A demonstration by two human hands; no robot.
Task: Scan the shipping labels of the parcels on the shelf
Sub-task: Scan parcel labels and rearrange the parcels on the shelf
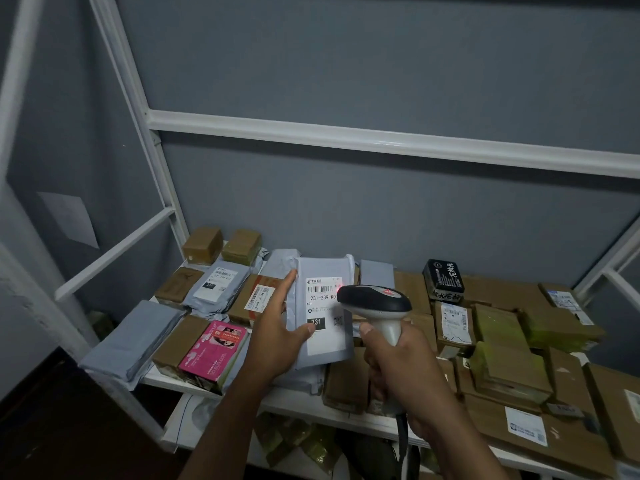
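My left hand (277,336) holds a grey poly-mailer parcel (322,348) tilted up above the shelf, thumb on its front and index finger along its left edge. Its white shipping label (323,304) faces me, printed with a barcode, "231-239" and a black "231" box. My right hand (398,365) grips a black-and-grey handheld barcode scanner (375,303) by the handle. The scanner head points at the label from the right and covers the label's right side. A red glow lies on the barcode's right end.
The white metal shelf (298,405) is crowded with parcels: brown boxes (505,372) at right, grey mailers (221,282) and a pink box (216,351) at left, a black box (443,280) at the back. A lower shelf holds more packages. White frame bars (381,140) cross overhead.
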